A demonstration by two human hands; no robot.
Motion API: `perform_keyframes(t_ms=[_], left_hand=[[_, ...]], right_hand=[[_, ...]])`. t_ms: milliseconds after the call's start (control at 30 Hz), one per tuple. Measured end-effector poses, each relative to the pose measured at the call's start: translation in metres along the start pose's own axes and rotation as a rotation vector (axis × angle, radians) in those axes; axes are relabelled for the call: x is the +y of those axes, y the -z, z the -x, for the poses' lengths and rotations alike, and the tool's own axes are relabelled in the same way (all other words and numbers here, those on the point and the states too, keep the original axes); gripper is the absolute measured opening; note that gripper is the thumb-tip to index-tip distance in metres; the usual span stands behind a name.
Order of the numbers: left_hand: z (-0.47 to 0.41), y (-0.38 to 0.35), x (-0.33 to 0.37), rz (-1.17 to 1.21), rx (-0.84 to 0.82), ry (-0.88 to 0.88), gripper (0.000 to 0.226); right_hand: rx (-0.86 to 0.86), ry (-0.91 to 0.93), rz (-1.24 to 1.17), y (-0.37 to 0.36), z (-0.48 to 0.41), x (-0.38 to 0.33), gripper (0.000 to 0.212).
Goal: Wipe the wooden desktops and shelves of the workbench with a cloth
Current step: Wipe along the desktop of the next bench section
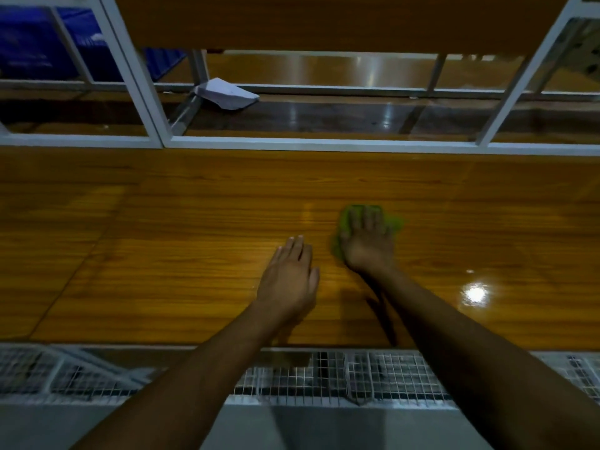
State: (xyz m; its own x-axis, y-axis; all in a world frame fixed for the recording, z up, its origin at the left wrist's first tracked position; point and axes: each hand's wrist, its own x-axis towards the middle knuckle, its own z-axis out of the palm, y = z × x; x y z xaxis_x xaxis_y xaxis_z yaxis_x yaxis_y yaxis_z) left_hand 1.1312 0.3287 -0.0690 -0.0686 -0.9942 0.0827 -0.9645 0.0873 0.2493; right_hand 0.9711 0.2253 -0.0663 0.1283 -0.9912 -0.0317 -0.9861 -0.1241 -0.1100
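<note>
A glossy wooden desktop (162,254) fills the middle of the head view. My right hand (368,243) lies flat on a green cloth (394,222), pressing it onto the wood right of centre; the cloth shows around the fingers and at the thumb side. My left hand (290,276) rests palm down on the bare wood just left of the cloth, fingers together, holding nothing. A wooden shelf (324,21) hangs above at the top.
A white metal frame (292,145) borders the desktop's far edge, with uprights at left and right. A folded white paper (227,94) lies on the far bench behind it. Blue bins (29,43) stand at top left. Wire mesh (373,375) runs below the near edge.
</note>
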Motion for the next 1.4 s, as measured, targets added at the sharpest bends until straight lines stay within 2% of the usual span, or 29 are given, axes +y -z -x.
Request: perform_keyframes(t_ms=[133,233,300,467,533,600,667,833,967,1033,1200,1333,1400], left_hand=[[0.013,-0.001,0.006,0.018,0.058,0.108,0.060],[0.022,0.001,0.007,0.028,0.064,0.135,0.065],[0.028,0.001,0.007,0.045,0.081,0.144,0.063],[0.029,0.004,0.014,0.056,0.114,0.189,0.061],[0.027,0.004,0.015,0.067,0.128,0.195,0.059],[0.026,0.004,0.014,0.074,0.134,0.199,0.058],[0.026,0.004,0.014,0.075,0.136,0.199,0.057],[0.028,0.005,0.016,0.066,0.145,0.196,0.053],[0.031,0.006,0.015,-0.004,0.133,0.196,0.049],[0.035,0.006,0.016,-0.006,0.110,0.189,0.052],[0.046,0.001,0.009,0.006,0.036,0.137,0.060],[0.048,0.000,0.008,0.020,0.071,0.154,0.059],[0.050,0.000,0.011,0.014,0.117,0.168,0.052]], right_hand=[[-0.046,0.342,0.012,0.001,0.030,-0.036,0.061],[-0.085,0.411,0.001,0.004,0.038,-0.014,0.061],[-0.070,0.339,-0.007,0.005,0.038,0.016,0.063],[-0.030,-0.056,-0.071,0.011,0.028,0.103,0.066],[-0.019,-0.161,-0.092,0.008,0.025,0.105,0.067],[-0.014,-0.186,-0.073,0.006,0.024,0.086,0.068],[-0.034,-0.101,-0.051,0.004,0.029,0.057,0.066],[-0.033,0.258,0.039,-0.001,0.060,-0.012,0.066],[-0.062,0.398,0.033,0.001,0.073,-0.010,0.065],[-0.050,0.364,0.035,0.004,0.075,0.008,0.065],[-0.025,0.021,-0.014,0.007,0.084,0.069,0.080],[0.018,-0.130,-0.016,0.002,0.088,0.046,0.072],[0.031,-0.058,0.017,0.001,0.091,0.016,0.069]])
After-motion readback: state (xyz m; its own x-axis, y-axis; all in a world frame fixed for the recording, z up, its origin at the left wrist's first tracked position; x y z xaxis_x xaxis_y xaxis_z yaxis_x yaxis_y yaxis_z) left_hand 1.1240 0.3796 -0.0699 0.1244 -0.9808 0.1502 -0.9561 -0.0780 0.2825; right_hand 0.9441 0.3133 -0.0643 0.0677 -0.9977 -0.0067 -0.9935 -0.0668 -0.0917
